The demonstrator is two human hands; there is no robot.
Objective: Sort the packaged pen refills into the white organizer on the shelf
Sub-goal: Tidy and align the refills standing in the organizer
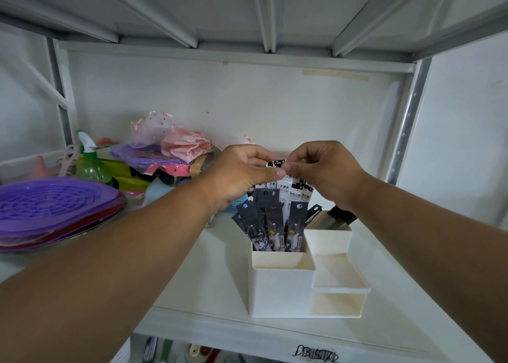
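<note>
On the shelf's (pixel 384 252) left side sit stacked purple plates (pixel 49 208) and a green spray bottle (pixel 89 164). Further right, both forearms reach forward and up — the left hand (pixel 242 174) curled, thumb pressed over the refill packets (pixel 286 195); the right hand (pixel 324 170) pinching the top packet's header between thumb and fingers (pixel 295 167). The packets stand fanned in the white organizer's (pixel 280 288) tall left compartment, just below both hands.

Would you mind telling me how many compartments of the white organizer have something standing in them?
2: the tall back-left compartment holds the refill packs; the back-right compartment holds dark items, partly hidden by the right hand.
</note>
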